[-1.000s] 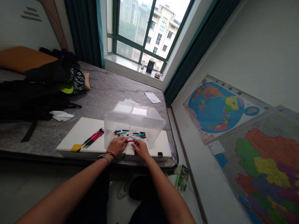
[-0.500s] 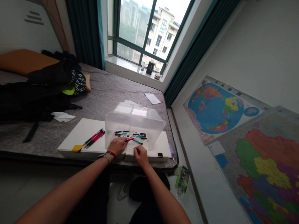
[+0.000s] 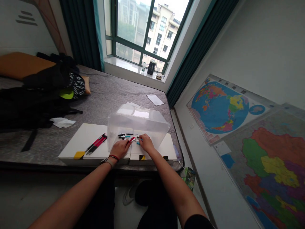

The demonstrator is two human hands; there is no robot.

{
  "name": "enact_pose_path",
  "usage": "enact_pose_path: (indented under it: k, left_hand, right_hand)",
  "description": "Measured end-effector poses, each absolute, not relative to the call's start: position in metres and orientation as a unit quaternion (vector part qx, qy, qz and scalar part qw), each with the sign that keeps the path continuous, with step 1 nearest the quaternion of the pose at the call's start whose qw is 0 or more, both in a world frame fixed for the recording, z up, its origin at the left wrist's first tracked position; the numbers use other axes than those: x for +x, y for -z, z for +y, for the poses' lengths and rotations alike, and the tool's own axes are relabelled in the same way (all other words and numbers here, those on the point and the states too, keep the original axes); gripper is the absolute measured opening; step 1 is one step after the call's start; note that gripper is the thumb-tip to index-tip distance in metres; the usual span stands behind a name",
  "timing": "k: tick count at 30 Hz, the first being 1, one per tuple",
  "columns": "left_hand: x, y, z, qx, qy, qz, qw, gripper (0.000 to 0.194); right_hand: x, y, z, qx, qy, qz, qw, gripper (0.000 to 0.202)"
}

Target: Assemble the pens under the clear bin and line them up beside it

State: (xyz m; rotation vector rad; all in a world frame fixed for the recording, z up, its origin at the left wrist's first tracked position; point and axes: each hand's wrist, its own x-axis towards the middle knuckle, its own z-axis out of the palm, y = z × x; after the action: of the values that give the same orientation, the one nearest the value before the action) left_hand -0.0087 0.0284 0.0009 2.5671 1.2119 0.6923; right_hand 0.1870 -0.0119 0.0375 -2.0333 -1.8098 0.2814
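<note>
My left hand (image 3: 120, 148) is closed around a red pen (image 3: 131, 140), its tip pointing up and right. My right hand (image 3: 146, 143) reaches into a clear plastic box (image 3: 156, 124) with fingers bent together over a heap of pens (image 3: 124, 136). The heap holds several black, white and blue pens; what the right fingertips grip is hidden. The box lies on its side, mouth towards me, on white flat boxes (image 3: 81, 133). To the left of it, several red and black pens (image 3: 97, 144) lie side by side on the white surface.
The white boxes rest at the edge of a grey mattress (image 3: 114, 92). Black bags or clothes (image 3: 35, 101) and a crumpled tissue (image 3: 62, 122) lie at left. A white sheet (image 3: 154, 99) lies behind the clear box. Maps (image 3: 219, 108) hang on the right wall.
My right hand has moved up and forward from the front edge onto the pen heap inside the clear box. My left hand still holds the red pen, now tilted more upward.
</note>
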Motion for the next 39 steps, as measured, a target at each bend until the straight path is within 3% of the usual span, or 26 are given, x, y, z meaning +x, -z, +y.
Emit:
enact_pose_path:
  k: [8,18,23,27,30,34,39]
  left_hand:
    - [-0.009,0.01,0.03,0.856,-0.247,0.434,0.135,0.048]
    - [-0.011,0.012,0.031,0.855,-0.245,0.438,0.131,0.048]
    - [-0.009,0.009,0.029,0.857,-0.232,0.443,0.126,0.048]
    - [-0.009,0.008,0.029,0.86,-0.231,0.439,0.122,0.048]
    - [-0.009,0.008,0.029,0.857,-0.226,0.446,0.124,0.047]
    - [-0.009,0.007,0.028,0.855,-0.231,0.447,0.126,0.044]
    - [-0.009,0.005,0.027,0.861,-0.243,0.427,0.135,0.037]
  right_hand:
    - [0.191,-0.059,0.035,-0.698,-0.104,-0.708,0.029,0.023]
    - [0.206,-0.063,0.045,-0.638,-0.068,-0.763,-0.077,0.023]
    - [0.208,-0.056,0.04,-0.647,-0.074,-0.755,-0.078,0.021]
    - [0.206,-0.053,0.032,-0.658,-0.061,-0.75,-0.035,0.022]
    - [0.206,-0.053,0.025,-0.684,-0.065,-0.725,0.043,0.022]
    - [0.2,-0.048,0.012,-0.71,-0.117,-0.64,0.269,0.025]
    - [0.18,-0.033,-0.017,-0.652,-0.311,-0.449,0.525,0.043]
